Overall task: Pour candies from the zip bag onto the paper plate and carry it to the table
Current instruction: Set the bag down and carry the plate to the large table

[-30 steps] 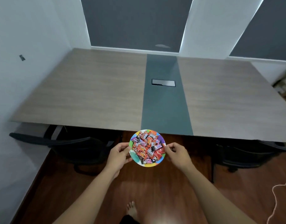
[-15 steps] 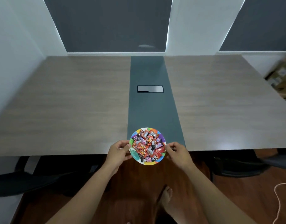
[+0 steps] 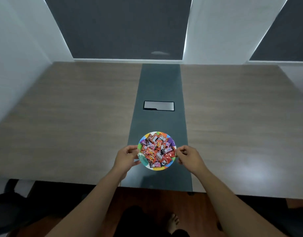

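Observation:
A round, multicoloured paper plate (image 3: 172, 143) heaped with wrapped candies (image 3: 156, 150), mostly red wrappers, is over the dark centre strip of the table (image 3: 78, 125), near its front edge. My left hand (image 3: 126, 157) grips the plate's left rim. My right hand (image 3: 188, 155) pinches its right rim. I cannot tell whether the plate rests on the table top or hovers just above it. No zip bag is in view.
A metal cable hatch (image 3: 158, 105) is set in the strip beyond the plate. Grey blinds and white walls stand behind the table. Dark chairs (image 3: 8, 202) sit under the table's front edge on both sides. My bare foot (image 3: 172, 223) is on the wooden floor.
I have stepped up to the table. The plate, held in both hands, moved from in front of the table edge to over the dark strip.

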